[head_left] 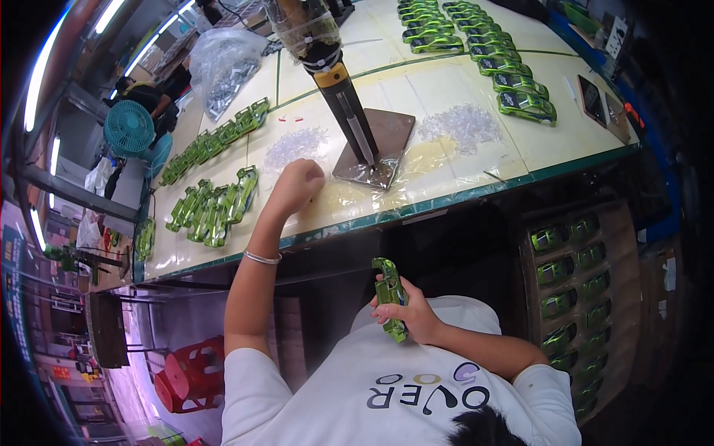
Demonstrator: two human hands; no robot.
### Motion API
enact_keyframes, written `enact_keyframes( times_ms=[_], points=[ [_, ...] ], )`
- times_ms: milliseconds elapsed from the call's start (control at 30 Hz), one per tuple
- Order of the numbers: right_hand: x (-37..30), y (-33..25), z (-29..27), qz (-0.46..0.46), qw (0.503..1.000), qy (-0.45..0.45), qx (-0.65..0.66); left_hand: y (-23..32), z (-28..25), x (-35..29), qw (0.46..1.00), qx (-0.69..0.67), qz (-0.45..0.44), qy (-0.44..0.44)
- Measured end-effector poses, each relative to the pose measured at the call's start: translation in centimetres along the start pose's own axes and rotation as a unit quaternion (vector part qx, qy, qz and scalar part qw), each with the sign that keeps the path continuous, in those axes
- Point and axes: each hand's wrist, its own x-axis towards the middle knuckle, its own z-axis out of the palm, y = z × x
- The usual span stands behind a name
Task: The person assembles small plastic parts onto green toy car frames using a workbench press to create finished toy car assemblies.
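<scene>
My right hand [416,316] is closed around a green toy car body shell [390,297], held upright in front of my shirt, below the table edge. My left hand [300,184], with a bracelet on its wrist, rests at the table's front edge, fingers curled. Whatever those fingers may hold is hidden. Just beyond it lies a pile of small clear plastic bits [297,147]. A dark metal plate [398,134] lies to its right, with a black and yellow upright tool [349,111] standing over it. Another pile of clear bits [462,128] is right of the plate.
Green car shells [216,204] lie in groups at the table's left; rows of finished-looking shells [513,74] stand at the far right. A bag of parts [223,67] sits at the back left. A phone [593,100] lies right. A tray of shells [621,297] stands below, right.
</scene>
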Motion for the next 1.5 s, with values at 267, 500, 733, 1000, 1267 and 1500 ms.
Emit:
enact_keyframes(
  times_ms=[267,500,733,1000,1267,1500],
  points=[
    [0.0,-0.1,0.0,-0.013,0.999,0.019,0.028,0.0,-0.1,-0.8,0.998,-0.022,-0.04,0.05],
    [0.0,-0.5,-0.2,-0.018,0.999,0.025,0.032,1.4,1.5,-4.5,0.95,0.183,0.134,0.215],
    [0.3,-0.2,-0.2,-0.018,0.999,0.013,0.026,2.0,2.3,-6.3,0.974,0.089,0.115,0.173],
    [0.2,-0.8,-0.6,-0.027,0.999,0.033,0.021,1.2,0.4,-4.4,0.994,-0.034,-0.102,0.003],
    [-0.1,-1.8,-1.3,-0.086,0.991,0.081,-0.055,2.3,0.5,-4.2,0.997,0.075,0.011,0.029],
    [-0.4,-3.8,-2.0,-0.19,0.931,0.101,-0.294,5.2,0.7,-7.2,0.973,-0.213,-0.091,0.005]
  ],
)
